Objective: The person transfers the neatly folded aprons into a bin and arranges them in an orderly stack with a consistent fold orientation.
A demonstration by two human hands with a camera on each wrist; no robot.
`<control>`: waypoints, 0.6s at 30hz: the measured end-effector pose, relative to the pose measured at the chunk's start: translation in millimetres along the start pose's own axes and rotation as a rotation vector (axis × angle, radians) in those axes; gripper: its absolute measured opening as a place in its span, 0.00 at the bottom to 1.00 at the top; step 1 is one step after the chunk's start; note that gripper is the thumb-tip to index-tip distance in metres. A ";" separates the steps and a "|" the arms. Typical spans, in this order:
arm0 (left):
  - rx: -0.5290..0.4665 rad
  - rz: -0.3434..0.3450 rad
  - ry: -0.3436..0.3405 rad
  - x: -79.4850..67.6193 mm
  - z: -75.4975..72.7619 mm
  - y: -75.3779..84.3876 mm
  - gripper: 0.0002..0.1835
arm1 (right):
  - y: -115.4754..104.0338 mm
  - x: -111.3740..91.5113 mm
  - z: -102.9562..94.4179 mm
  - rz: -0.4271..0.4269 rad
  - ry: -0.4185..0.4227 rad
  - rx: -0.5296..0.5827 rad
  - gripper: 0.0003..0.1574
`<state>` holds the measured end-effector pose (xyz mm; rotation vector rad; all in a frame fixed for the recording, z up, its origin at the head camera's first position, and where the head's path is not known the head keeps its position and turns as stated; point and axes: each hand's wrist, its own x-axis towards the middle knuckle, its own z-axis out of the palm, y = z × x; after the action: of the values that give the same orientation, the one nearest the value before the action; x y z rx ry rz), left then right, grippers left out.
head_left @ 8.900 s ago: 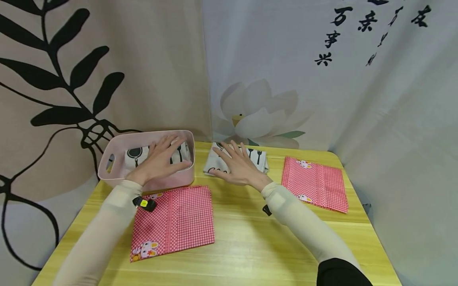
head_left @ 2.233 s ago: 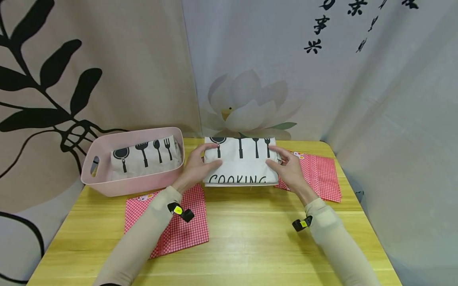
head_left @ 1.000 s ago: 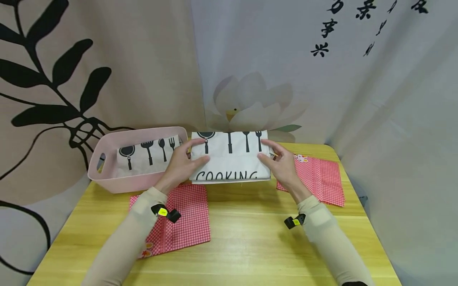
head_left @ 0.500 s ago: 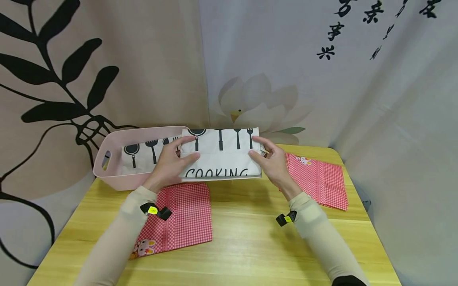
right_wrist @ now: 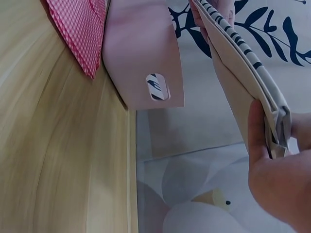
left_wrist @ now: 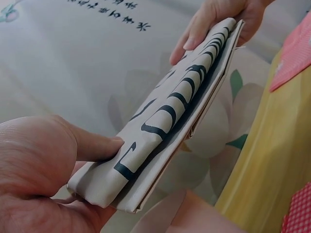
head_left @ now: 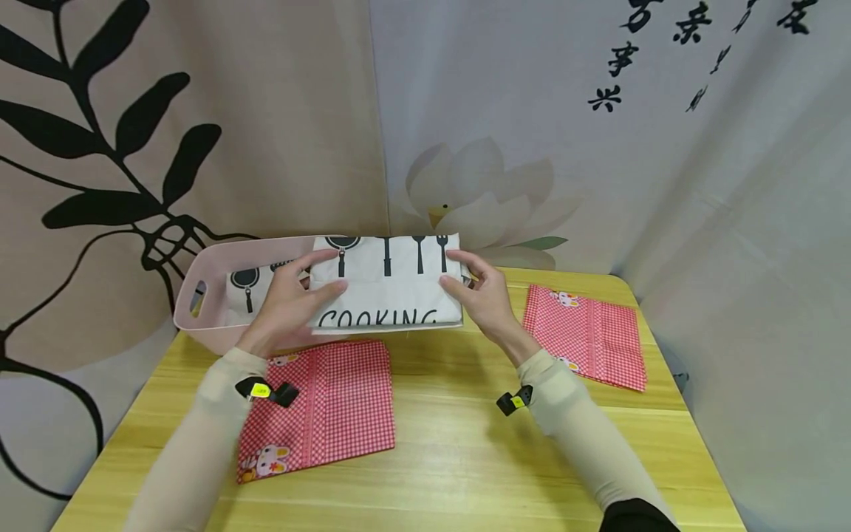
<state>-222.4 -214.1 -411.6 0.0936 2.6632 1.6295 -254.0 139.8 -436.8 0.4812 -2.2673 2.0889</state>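
Note:
A folded white cloth (head_left: 387, 284), printed with dark utensils and the word COOKING, is held up between both hands. My left hand (head_left: 287, 303) pinches its left end, thumb on top and fingers below, as the left wrist view shows. At the right end, my right hand (head_left: 484, 299) grips it the same way; in the right wrist view its layered edge (right_wrist: 279, 131) shows. The cloth hangs above the right part of a pink basket (head_left: 216, 336). Inside the basket lies another white cloth (head_left: 241, 299) with utensil prints, partly hidden by my left hand and the held cloth.
A folded red checked cloth (head_left: 346, 399) with rabbit prints lies in front of the basket, partly under my left forearm. A second red checked cloth (head_left: 592, 340) lies at the right of the wooden table (head_left: 465, 458). A printed curtain (head_left: 485, 111) hangs behind.
Over the last seconds both hands took hold of the white cloth from the table, lifted it, and carried it left, from beside the basket to above its right part.

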 end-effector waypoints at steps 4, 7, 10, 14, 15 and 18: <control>-0.031 -0.024 0.003 -3.2 -8.7 -3.0 0.37 | -1.5 3.7 9.4 0.014 -0.020 0.020 0.34; -0.015 -0.029 0.017 -4.6 -14.1 -7.6 0.37 | -1.4 6.3 16.4 0.017 -0.031 0.021 0.33; -0.013 -0.037 0.030 -5.6 -19.4 -13.3 0.37 | -1.3 8.8 23.9 0.014 -0.046 0.021 0.33; -0.033 -0.059 0.041 -7.6 -27.1 -20.3 0.38 | -1.6 12.5 33.8 0.009 -0.065 0.028 0.33; -0.036 -0.065 0.044 -8.4 -29.2 -21.6 0.38 | -1.8 13.4 36.2 0.009 -0.070 0.031 0.33; -0.039 -0.079 0.052 -11.1 -35.4 -24.2 0.39 | -2.8 15.3 42.7 0.017 -0.087 0.044 0.33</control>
<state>-214.0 -257.3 -417.2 -0.0551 2.6343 1.6812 -259.8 94.8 -435.2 0.5679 -2.2828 2.1723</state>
